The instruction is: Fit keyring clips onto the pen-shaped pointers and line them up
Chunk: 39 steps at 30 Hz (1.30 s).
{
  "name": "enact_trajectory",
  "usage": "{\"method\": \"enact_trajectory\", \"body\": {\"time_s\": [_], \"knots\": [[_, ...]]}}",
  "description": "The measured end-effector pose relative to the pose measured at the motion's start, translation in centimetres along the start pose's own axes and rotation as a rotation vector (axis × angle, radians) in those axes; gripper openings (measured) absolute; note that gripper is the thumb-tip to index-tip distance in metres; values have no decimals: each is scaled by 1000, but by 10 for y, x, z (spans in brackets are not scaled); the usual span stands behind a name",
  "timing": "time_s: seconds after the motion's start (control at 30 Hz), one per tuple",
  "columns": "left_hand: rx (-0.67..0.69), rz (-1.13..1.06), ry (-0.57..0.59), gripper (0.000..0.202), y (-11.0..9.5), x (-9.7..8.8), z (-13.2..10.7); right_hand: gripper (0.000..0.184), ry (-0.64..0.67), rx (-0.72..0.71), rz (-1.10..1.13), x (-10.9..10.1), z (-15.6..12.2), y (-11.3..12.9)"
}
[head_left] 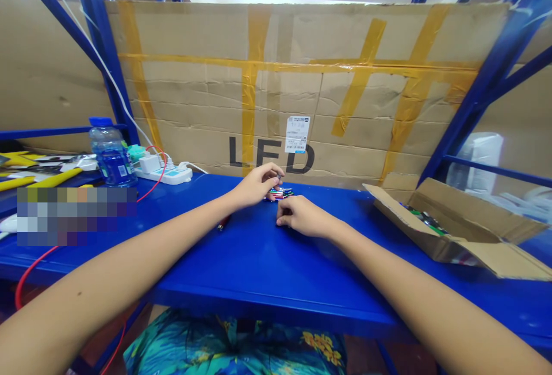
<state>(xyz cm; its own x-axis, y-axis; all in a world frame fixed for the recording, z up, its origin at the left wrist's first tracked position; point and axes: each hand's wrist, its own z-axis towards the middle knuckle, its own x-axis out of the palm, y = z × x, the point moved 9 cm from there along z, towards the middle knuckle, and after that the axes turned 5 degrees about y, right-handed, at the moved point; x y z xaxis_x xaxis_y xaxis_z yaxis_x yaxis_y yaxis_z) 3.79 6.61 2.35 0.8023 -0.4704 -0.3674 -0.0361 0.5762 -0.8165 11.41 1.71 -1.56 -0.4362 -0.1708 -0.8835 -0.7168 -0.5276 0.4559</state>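
Note:
My left hand (pixel 260 183) is raised a little over the blue table, its thumb and fingers pinched together on a small dark thing too small to name. Below its fingertips lies a small bunch of slim, shiny sticks (pixel 283 193) in red, green, blue and silver, partly covered by the hands. Just in front of the bunch, my right hand (pixel 302 216) is closed, with curled fingers low at the table; whatever is inside is hidden. A slim dark red stick with a metal tip (pixel 223 224) lies alone beside my left forearm.
An open cardboard box (pixel 448 251) at the right holds several green and dark items. To the left stand a bottle of blue liquid (pixel 111 153) and a white power strip (pixel 166 173). A red cord (pixel 37 263) crosses the left side. A large cardboard panel (pixel 202 104) closes off the back.

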Motion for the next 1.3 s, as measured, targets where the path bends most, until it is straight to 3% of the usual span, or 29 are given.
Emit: {"method": "enact_trajectory", "body": {"time_s": [0.2,0.3,0.43,0.63,0.83,1.1,1.3], "knots": [[-22,115,119,15,-1,13,-3,6,-408,-16,124,-66,-15,-14],[-35,212,142,15,-2,17,-5,8,-483,-52,176,-77,-20,-16],[-6,344,150,17,-6,21,-8,9,-451,-62,213,-68,-15,-17],[172,630,97,16,-25,25,-17,9,-387,2,358,-55,-10,-26],[248,737,92,6,-37,29,-23,17,-340,3,553,-46,-7,-27],[238,908,72,25,-41,32,-17,25,-353,-14,549,-51,-8,-31],[173,951,132,13,-29,33,-19,28,-228,21,621,-39,-3,-35]]}}
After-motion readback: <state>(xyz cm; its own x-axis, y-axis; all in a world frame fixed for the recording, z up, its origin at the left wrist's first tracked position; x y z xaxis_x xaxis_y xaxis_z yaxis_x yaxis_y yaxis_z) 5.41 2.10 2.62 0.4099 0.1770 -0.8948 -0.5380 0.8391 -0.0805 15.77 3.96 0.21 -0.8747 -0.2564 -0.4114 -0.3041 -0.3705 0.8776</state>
